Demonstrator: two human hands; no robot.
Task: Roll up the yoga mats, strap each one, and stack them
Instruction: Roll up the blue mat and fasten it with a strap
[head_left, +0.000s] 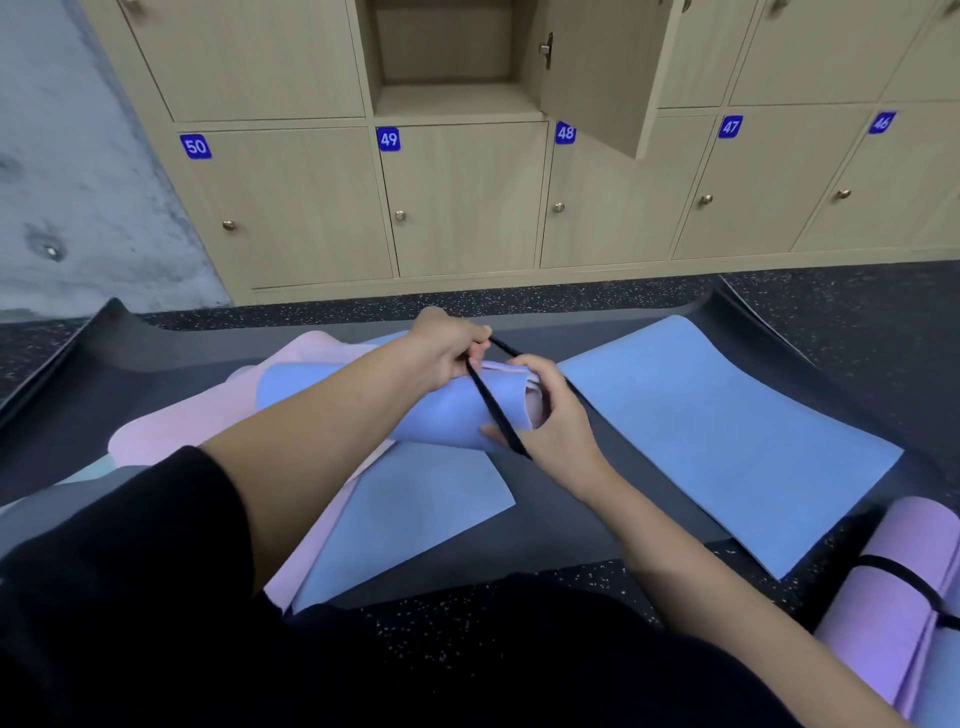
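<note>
Mat roll (363, 400), blue outside and pink within, lies across the flat mats (426, 499) in front of me. My left hand (452, 353) pinches the strap (493, 405) up top; my right hand (550, 415) curls round the roll's end. It looks light, soft and springy, so I'd squeeze near that end while cinching.

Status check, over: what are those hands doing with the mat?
Left hand and right hand both grip the black strap. Strap crosses the rolled blue mat. Nothing in the way; strapped purple roll lies aside.
</note>
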